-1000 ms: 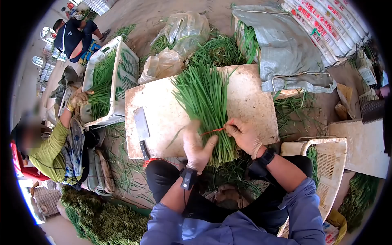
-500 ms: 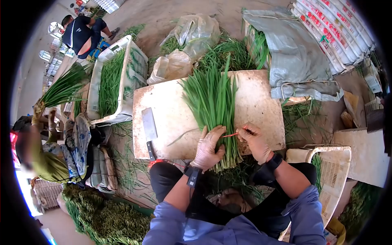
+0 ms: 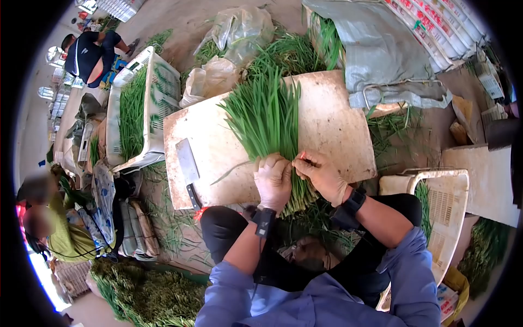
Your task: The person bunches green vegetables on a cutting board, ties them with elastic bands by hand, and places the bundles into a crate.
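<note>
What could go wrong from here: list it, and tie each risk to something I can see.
1. The knife lies bare on the board, its handle reaching the near edge close to the left knee; a bump might knock it off.
2. The green bundle fans out at its leafy end, so outer leaves might bend or slip.
3. The red tie shows only slightly at the right hand; if that pinch slips, it could loosen.

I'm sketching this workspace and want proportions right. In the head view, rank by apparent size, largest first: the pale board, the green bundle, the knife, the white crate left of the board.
1. Pale board
2. Green bundle and white crate: too alike to rank
3. Knife
</note>
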### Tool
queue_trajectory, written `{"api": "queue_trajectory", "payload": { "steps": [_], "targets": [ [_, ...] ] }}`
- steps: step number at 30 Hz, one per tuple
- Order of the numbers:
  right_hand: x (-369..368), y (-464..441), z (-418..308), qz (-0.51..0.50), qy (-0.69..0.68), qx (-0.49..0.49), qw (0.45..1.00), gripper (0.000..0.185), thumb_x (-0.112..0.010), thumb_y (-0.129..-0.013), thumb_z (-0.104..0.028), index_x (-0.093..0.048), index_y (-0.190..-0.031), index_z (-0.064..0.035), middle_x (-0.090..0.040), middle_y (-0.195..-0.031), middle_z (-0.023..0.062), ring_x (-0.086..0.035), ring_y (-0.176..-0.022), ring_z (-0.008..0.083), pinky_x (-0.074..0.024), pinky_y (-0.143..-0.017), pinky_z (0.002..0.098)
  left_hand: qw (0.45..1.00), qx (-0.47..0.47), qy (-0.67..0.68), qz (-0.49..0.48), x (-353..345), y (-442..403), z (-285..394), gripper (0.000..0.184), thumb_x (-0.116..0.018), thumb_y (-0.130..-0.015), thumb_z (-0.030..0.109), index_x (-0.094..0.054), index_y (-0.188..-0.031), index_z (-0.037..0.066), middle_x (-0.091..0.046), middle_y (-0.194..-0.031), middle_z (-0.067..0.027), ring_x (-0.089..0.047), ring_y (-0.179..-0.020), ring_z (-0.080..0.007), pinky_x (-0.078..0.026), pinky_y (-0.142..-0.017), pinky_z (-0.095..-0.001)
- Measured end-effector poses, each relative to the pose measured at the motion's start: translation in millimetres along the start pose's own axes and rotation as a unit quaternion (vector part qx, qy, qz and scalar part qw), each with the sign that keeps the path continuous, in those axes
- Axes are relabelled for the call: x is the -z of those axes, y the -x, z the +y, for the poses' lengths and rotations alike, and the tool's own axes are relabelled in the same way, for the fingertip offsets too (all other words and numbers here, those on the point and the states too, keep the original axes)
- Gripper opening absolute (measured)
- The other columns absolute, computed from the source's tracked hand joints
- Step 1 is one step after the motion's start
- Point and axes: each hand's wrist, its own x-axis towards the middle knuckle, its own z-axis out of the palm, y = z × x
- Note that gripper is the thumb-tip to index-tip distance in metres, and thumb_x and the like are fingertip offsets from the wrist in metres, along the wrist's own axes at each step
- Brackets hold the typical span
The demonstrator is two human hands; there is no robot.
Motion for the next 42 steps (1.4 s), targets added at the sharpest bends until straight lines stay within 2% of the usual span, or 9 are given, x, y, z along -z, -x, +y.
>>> {"api": "queue_trajectory", "payload": {
  "steps": [7, 13, 20, 24, 29, 31, 36, 38, 42],
  "targets": [
    [34, -14, 2, 0.095, -0.074, -0.067, 0.99, 0.018, -0.068, -0.107, -0.021, -0.071, -0.104, -0.0044, -0.068, -0.089, 0.0014, -0.06, -0.081, 0.0101, -0.0496, -0.073, 0.0263, 0.996, 0.03, 0.071, 0.039, -6, 10, -8, 0.013, -0.075, -0.093, 0.003, -0.07, -0.104, 0.006, -0.067, -0.108, -0.01, -0.064, -0.11, -0.0324, -0.046, -0.106, -0.0474],
    [54, -15, 32, 0.127, 0.202, -0.013, 0.971, 0.034, -0.069, -0.106, -0.028, -0.068, -0.12, 0.0036, -0.072, -0.104, 0.0091, -0.066, -0.097, 0.019, -0.0535, -0.088, 0.0353, 0.977, 0.095, 0.137, 0.132, 17, 13, -5, 0.035, -0.07, -0.099, -0.003, -0.062, -0.132, 0.002, -0.062, -0.135, -0.013, -0.056, -0.131, -0.0282, -0.041, -0.117, -0.0408],
    [32, -19, 39, 0.073, 0.206, -0.057, 0.974, 0.043, -0.064, -0.107, -0.035, -0.069, -0.125, 0.0041, -0.076, -0.119, 0.02, -0.07, -0.106, 0.0312, -0.0527, -0.095, 0.0418, 0.735, 0.526, 0.418, 0.094, 41, 29, -6, 0.049, -0.069, -0.107, 0.028, -0.051, -0.148, 0.008, -0.064, -0.13, -0.0046, -0.061, -0.097, -0.0124, -0.052, -0.078, -0.0285],
    [11, -27, 38, 0.051, 0.331, 0.049, 0.941, 0.04, -0.067, -0.102, -0.03, -0.069, -0.12, 0.0062, -0.073, -0.103, 0.0298, -0.072, -0.097, 0.0433, -0.0552, -0.089, 0.046, 0.67, 0.557, 0.487, 0.056, 46, 20, -9, 0.054, -0.07, -0.106, 0.04, -0.057, -0.146, 0.007, -0.07, -0.125, -0.006, -0.067, -0.106, -0.0186, -0.054, -0.085, -0.0301],
    [-27, -7, 18, 0.003, 0.455, 0.117, 0.883, 0.05, -0.079, -0.093, -0.04, -0.067, -0.124, -0.0018, -0.07, -0.109, 0.0206, -0.069, -0.103, 0.0412, -0.0559, -0.091, 0.0474, 0.562, 0.522, 0.641, -0.018, 50, 23, -35, 0.05, -0.071, -0.105, 0.037, -0.065, -0.139, 0.001, -0.071, -0.13, -0.0098, -0.068, -0.113, -0.0195, -0.056, -0.098, -0.0347],
    [-37, -1, 12, -0.012, 0.446, 0.162, 0.88, 0.047, -0.08, -0.094, -0.036, -0.068, -0.123, -0.0015, -0.071, -0.105, 0.019, -0.071, -0.098, 0.0379, -0.0566, -0.09, 0.0441, 0.648, 0.49, 0.583, -0.027, 52, 25, -34, 0.048, -0.074, -0.103, 0.03, -0.064, -0.14, 0.001, -0.073, -0.128, -0.01, -0.071, -0.11, -0.0213, -0.058, -0.096, -0.0343],
    [-30, -16, 13, -0.054, 0.236, 0.037, 0.97, 0.033, -0.077, -0.099, -0.024, -0.07, -0.117, 0.002, -0.073, -0.093, 0.012, -0.069, -0.084, 0.0207, -0.0567, -0.081, 0.0341, 0.536, 0.544, 0.646, -0.017, 53, 40, -60, 0.049, -0.066, -0.106, 0.04, -0.065, -0.139, 0.004, -0.075, -0.127, -0.0139, -0.074, -0.109, -0.0291, -0.061, -0.097, -0.0439],
    [-25, -17, 11, -0.017, 0.121, -0.062, 0.991, 0.04, -0.076, -0.101, -0.033, -0.071, -0.116, 0.0034, -0.073, -0.096, 0.0092, -0.068, -0.087, 0.0193, -0.0554, -0.084, 0.0344, 0.554, 0.539, 0.634, -0.019, 58, 44, -61, 0.048, -0.064, -0.107, 0.04, -0.066, -0.139, 0.004, -0.075, -0.127, -0.0141, -0.074, -0.109, -0.0295, -0.061, -0.097, -0.0443],
    [-16, -19, 12, 0.032, 0.33, -0.073, 0.941, 0.061, -0.075, -0.099, -0.053, -0.071, -0.121, 0.0037, -0.075, -0.11, 0.0108, -0.068, -0.1, 0.023, -0.0537, -0.09, 0.0379, 0.542, 0.542, 0.643, -0.011, 58, 51, -61, 0.051, -0.063, -0.108, 0.041, -0.064, -0.141, 0.003, -0.073, -0.131, -0.0157, -0.074, -0.11, -0.0308, -0.061, -0.1, -0.0447]
  ]
}}
